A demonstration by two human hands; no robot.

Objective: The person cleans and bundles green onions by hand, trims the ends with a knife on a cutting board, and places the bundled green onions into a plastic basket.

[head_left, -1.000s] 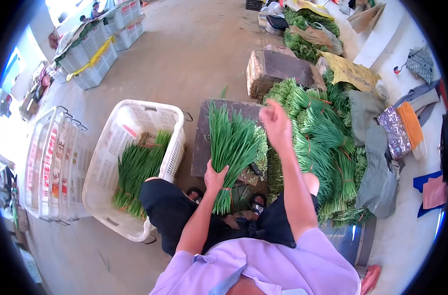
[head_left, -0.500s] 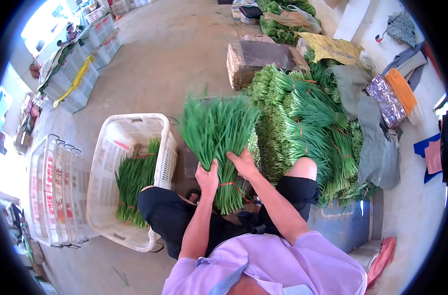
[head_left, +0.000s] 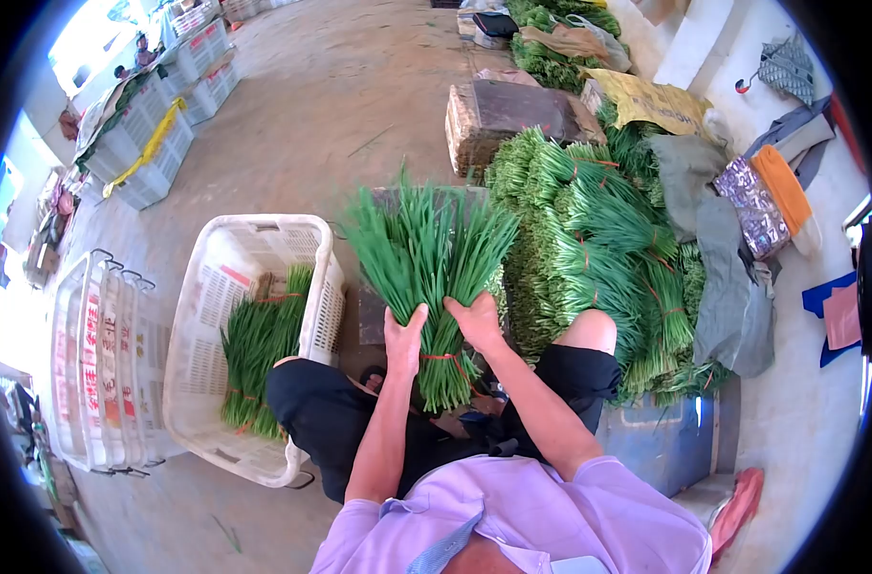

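Observation:
A bundle of long green chives is held upright between my hands, over a dark block in front of my knees. Its leaves fan out at the top, and a red band ties the stalks lower down. My left hand grips the left side just above the band, thumb on the near face. On the right side my right hand grips it the same way. The fingers behind the bundle are hidden. To my left, a white plastic crate has banded chive bundles lying inside.
A large heap of banded chives lies on my right, partly covered by grey cloth. Stacked white crates stand at far left. Beyond the heap is a brown box. More crates line the back left.
The leaf tops have spread wider, mostly to the right, and are less blurred. Both hands keep their grip on the chives and have hardly moved. The view has shifted slightly.

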